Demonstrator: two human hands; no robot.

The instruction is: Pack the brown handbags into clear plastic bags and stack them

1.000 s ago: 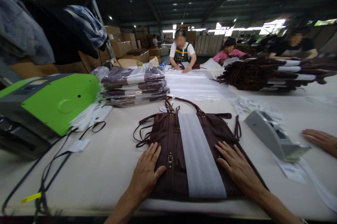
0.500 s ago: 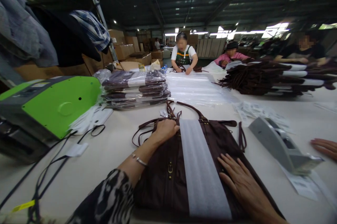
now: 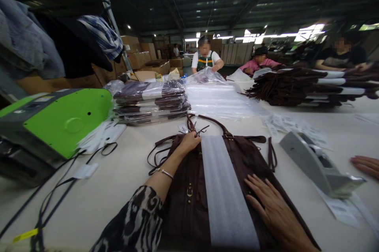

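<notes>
A dark brown handbag [image 3: 245, 157] lies flat on the white table [image 3: 118, 173] in front of me, with a white foam strip [image 3: 225, 189] laid down its middle. My left hand [image 3: 189, 142] is stretched to the bag's top edge, fingers closed on the strap [image 3: 195, 123] by the buckle. My right hand [image 3: 272, 210] lies flat and open on the bag's lower right part.
A green machine [image 3: 59, 121] and black cables [image 3: 53, 192] sit at the left. A stack of bagged handbags [image 3: 151, 100] and clear plastic sheets [image 3: 219, 100] lie beyond. A grey tape dispenser [image 3: 316, 163] and another person's hand [image 3: 365, 165] are at the right. Co-workers stand at the far end.
My left hand went from lying flat on the bag's lower left up to the top edge and closed on the strap. My right hand stayed flat. A far co-worker lifted a plastic bag.
</notes>
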